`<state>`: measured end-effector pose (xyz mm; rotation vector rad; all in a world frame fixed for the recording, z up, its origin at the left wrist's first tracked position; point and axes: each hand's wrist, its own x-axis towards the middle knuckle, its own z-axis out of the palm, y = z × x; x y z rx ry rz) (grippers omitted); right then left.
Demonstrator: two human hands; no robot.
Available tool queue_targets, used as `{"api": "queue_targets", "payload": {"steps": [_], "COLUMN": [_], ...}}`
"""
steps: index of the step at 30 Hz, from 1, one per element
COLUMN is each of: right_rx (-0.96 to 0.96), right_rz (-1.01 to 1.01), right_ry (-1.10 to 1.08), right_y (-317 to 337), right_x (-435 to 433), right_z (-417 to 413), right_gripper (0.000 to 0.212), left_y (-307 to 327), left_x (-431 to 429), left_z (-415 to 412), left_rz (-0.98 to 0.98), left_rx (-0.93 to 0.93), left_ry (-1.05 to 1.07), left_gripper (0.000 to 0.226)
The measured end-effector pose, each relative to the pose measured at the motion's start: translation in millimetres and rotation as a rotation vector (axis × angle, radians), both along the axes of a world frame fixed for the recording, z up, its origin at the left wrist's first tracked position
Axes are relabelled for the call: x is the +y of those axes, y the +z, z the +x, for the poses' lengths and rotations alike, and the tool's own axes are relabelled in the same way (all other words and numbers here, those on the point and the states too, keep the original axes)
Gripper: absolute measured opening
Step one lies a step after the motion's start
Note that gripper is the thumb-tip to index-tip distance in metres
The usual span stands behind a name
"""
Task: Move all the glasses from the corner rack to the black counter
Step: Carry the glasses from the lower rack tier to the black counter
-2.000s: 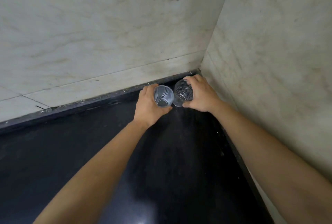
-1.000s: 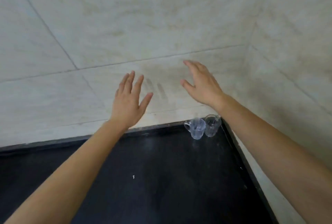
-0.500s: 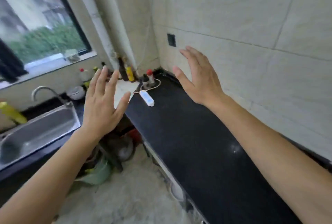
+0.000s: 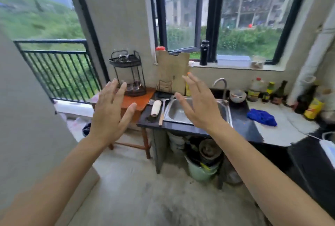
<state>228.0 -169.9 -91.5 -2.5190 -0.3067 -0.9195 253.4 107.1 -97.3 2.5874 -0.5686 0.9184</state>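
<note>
A black wire corner rack with two shelves stands on a small orange table against the wall. Clear glasses sit on its lower shelf, and a few more glasses show on the upper shelf. My left hand is raised in front of me with fingers spread, holding nothing, and partly overlaps the rack's lower left. My right hand is also open and bare, held up in front of the sink. The black counter runs along the right edge.
A steel sink with a tap sits right of the orange table, a wooden cutting board behind it. Bottles, a bowl and a blue cloth lie further right. Buckets and pots stand under the sink. A railed balcony opening is at left.
I have turned away from the counter corner, where two glasses were set down and released. The view has swung past the counter to the sink and rack. Both hands stay open.
</note>
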Motion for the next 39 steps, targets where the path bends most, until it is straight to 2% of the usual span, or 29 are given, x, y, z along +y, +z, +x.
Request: {"api": "queue_targets", "payload": {"steps": [6,16,19,25,32,39], "right_rx": [0.068,0.198,0.26,0.36,0.474,0.592], "right_rz": [-0.06,-0.026,-0.047,-0.058,-0.096,-0.038], "right_ry": [0.137,0.165,0.187,0.236,0.246,0.089], "right_y": [-26.9,-82.0,-89.2,-102.0,-138.2,-187.0], "right_x": [71.4,40.0,34.3,58.8,115.0,181.2], "right_z": [106.3,324.6,399.0,522.7,622.2,717.3], "right_gripper": [0.063,0.068,0.061,0.059,0.055,0.061], "left_y": [-25.5,-67.0,-70.9,-89.7,-117.2,-168.7], "left_x": [60.9,20.4,12.2,21.4,70.1,143.6], "left_z": [63.8,273.9,338.5,435.5,551.2,691.4], "left_rz": [-0.063,-0.096,-0.089,-0.107,-0.083,-0.019], "left_rx": [0.058,0.23,0.285,0.411,0.463,0.579], "left_ry": [0.119,0.154,0.186,0.241,0.221,0.066], "left_gripper": [0.069,0.074,0.074,0.064,0.067,0.071]}}
